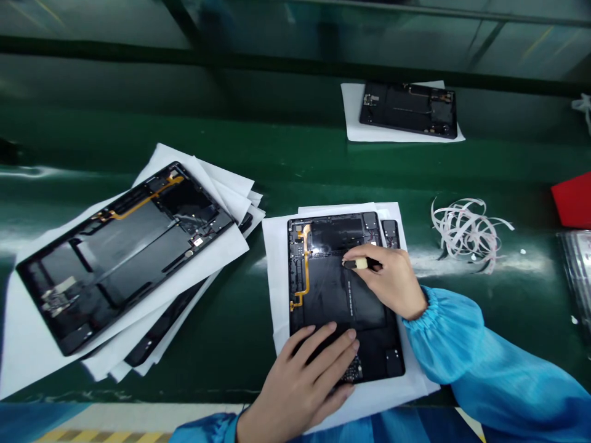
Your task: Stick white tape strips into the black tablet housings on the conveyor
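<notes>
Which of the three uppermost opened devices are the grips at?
The centre device: left grip lies on its near end, right grip holds a small black-and-cream item over it. The left device and back device have no grip on them.

White print (pixel 350 299) on the open tablet (pixel 329 286) is unreadably small.

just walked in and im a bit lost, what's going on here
A person's left hand rests on an opened tablet lying on white paper; the right hand pinches a small dark tool over its upper half. A second opened tablet tops the stack at left; a third lies at the back.
</notes>
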Demonstrator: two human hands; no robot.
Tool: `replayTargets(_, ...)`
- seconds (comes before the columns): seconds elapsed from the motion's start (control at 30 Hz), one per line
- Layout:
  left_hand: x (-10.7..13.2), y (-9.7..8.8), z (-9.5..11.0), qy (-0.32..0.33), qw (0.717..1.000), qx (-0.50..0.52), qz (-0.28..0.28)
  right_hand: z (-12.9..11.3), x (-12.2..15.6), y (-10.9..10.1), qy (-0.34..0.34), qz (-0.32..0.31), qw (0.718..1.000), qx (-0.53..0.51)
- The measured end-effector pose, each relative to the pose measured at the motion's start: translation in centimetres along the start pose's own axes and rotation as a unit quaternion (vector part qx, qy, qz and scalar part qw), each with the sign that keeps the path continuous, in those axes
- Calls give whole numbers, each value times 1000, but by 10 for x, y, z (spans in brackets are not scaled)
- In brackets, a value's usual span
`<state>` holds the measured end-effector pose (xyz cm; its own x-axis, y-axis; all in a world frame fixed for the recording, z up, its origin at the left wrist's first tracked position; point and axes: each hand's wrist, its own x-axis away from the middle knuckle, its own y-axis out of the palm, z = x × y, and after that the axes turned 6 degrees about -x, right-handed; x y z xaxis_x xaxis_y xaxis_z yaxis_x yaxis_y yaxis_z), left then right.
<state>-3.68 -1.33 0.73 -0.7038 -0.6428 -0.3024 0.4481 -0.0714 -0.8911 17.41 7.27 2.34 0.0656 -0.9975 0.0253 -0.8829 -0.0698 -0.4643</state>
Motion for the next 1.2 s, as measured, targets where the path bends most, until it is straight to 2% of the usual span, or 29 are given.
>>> replayTargets(0.17, 1, -10, -5, 29, 997, -52, -42, 0, 2, 1, -10, -6, 1000, 6)
replayTargets(0.27, -4, -18, -8, 14, 990, -111, -82, 1, 3, 1, -31, -6, 999, 2)
replayTargets(0.4, -21, -20, -18, -1, 984, -155, -87, 2, 0, 0, -71, 27, 997, -28)
replayTargets(0.57, -54, -14, -38, -42, 984, -152, -85, -5, -1, -14, -83, 84, 990, -81)
replayTargets(0.67, -71, -12, -45, -89, 984, -126, -84, -8, 9, -29, -83, 82, 991, -58)
replayTargets(0.73, -73, -14, -49, -107, 987, -91, -74, -6, 23, -37, -76, 70, 994, -23)
replayTargets(0.8, -66, -19, -53, -154, 987, -51, -19, 1, 40, -41, -63, 59, 996, 18)
replayTargets(0.87, -47, -26, -56, -237, 969, -41, 54, 9, 58, -40, -43, 51, 997, 49)
replayTargets(0.9, -35, -28, -55, -278, 957, -51, 70, 14, 66, -39, -34, 49, 996, 60)
replayTargets(0.93, -22, -29, -54, -311, 946, -65, 65, 18, 73, -36, -27, 46, 996, 68)
replayTargets(1.0, 1, -27, -48, -349, 934, -74, 13, 24, 82, -30, -21, 38, 996, 73)
replayTargets(1.07, 15, -23, -39, -372, 927, -38, -21, 28, 85, -25, -24, 28, 996, 76)
replayTargets(1.1, 18, -20, -34, -381, 924, -16, -12, 30, 85, -22, -25, 24, 996, 78)
replayTargets(1.2, 11, -20, -22, -380, 923, 25, 64, 34, 84, -18, -28, 24, 995, 88)
